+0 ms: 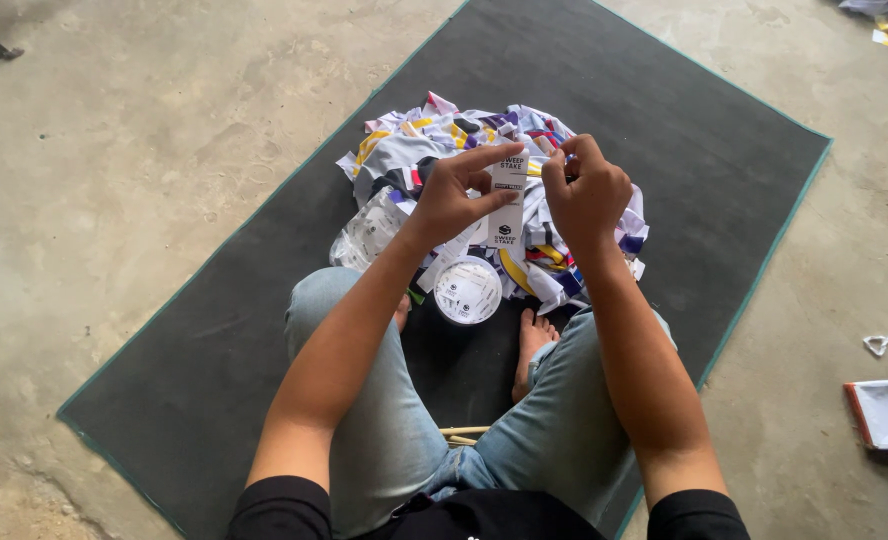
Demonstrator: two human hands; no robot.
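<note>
left hand (pixel 451 200) pinched white paper tag (pixel 507 205) | right hand (pixel 586 190) fingers curled at its edge | heap of socks (pixel 414 150) behind, round label roll (pixel 467 290) on dark mat (pixel 214 330)

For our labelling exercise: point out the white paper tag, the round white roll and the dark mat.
white paper tag (pixel 507 205), head view, middle of strip.
round white roll (pixel 467 290), head view, flat face.
dark mat (pixel 684 130), head view, bare part.

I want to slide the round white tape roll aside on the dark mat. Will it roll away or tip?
The round white tape roll lies flat on the dark mat, so it probably slides rather than rolls. Low and wide, it seems unlikely to tip. It looks light.
</note>
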